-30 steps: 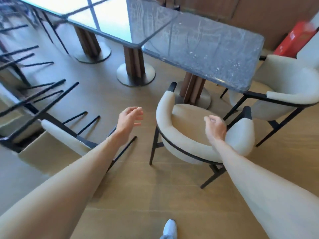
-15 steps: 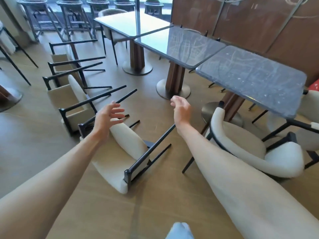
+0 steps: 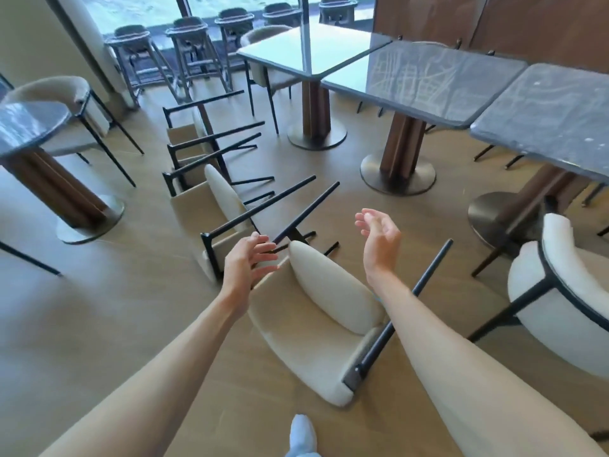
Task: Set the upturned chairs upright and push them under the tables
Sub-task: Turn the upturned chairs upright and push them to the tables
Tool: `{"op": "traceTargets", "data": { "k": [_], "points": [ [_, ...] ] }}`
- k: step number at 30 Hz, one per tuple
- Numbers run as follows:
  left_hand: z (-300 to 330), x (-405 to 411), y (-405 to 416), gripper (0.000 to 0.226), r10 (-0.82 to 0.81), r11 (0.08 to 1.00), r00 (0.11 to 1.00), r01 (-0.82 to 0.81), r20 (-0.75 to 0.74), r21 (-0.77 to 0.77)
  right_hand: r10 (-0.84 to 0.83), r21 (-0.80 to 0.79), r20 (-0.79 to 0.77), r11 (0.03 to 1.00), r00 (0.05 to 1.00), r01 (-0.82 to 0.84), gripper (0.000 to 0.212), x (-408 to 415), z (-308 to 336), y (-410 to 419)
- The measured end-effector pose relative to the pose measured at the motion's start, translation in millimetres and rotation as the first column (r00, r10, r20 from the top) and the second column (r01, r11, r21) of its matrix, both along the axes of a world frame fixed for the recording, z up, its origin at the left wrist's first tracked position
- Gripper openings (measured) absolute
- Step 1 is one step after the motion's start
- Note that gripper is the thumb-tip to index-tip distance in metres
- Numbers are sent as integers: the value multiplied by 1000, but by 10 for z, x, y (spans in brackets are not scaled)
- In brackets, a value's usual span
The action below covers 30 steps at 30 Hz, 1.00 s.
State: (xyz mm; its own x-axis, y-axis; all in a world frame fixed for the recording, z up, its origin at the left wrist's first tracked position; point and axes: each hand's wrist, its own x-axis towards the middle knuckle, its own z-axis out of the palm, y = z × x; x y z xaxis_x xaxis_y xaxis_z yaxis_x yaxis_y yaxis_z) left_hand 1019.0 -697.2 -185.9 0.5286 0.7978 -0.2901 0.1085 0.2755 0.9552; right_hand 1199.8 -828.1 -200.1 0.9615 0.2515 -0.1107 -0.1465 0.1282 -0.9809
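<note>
half a second ago the view sat closer to the tables and the upright chair (image 3: 560,301) filled more of the right side; now the view has swung left and back, so three tipped chairs show in a row on the wood floor (image 3: 99,324) and the bar stools (image 3: 184,44) by the window have come into sight. the right hand (image 3: 379,239) was turned knuckles up then; now its palm faces left, fingers spread wide, holding nothing. the left hand (image 3: 245,262) has moved lower over the nearest chair and is also open wide with fingers fanned, holding nothing.

the nearest tipped chair (image 3: 316,324) lies on its side on the floor between the two forearms, its cream backrest below and between the hands, its black legs pointing up and away towards the square tables (image 3: 428,80). one leg (image 3: 306,212) passes just beside the left fingertips; whether they touch it cannot be told. another leg runs under the right forearm. the second tipped chair (image 3: 211,206) lies just beyond the left hand, and the third (image 3: 188,140) beyond that, both on their sides with legs pointing right. a round table (image 3: 29,127) stands at the left edge of the floor, and a white shoe (image 3: 301,433) shows at the bottom.
</note>
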Motion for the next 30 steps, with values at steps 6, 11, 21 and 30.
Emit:
{"op": "traceTargets", "data": {
  "k": [6,11,21,30],
  "points": [
    [-194,55,1086,26,-162,979,971,180,-174,94,138,-64,-175,986,975,-151,15,-319,-394,1043],
    [-560,351,1679,25,-303,949,925,315,-228,18,61,-205,-258,972,964,-117,21,-325,-604,1329],
    [-2465,867,2013,30,-567,796,787,447,-243,-408,-367,-340,-490,916,790,214,13,-542,-2201,1592],
    [-4621,592,2076,31,-495,766,791,201,-359,-611,-424,-244,-821,866,382,437,17,-1125,-4539,1941]
  ]
}}
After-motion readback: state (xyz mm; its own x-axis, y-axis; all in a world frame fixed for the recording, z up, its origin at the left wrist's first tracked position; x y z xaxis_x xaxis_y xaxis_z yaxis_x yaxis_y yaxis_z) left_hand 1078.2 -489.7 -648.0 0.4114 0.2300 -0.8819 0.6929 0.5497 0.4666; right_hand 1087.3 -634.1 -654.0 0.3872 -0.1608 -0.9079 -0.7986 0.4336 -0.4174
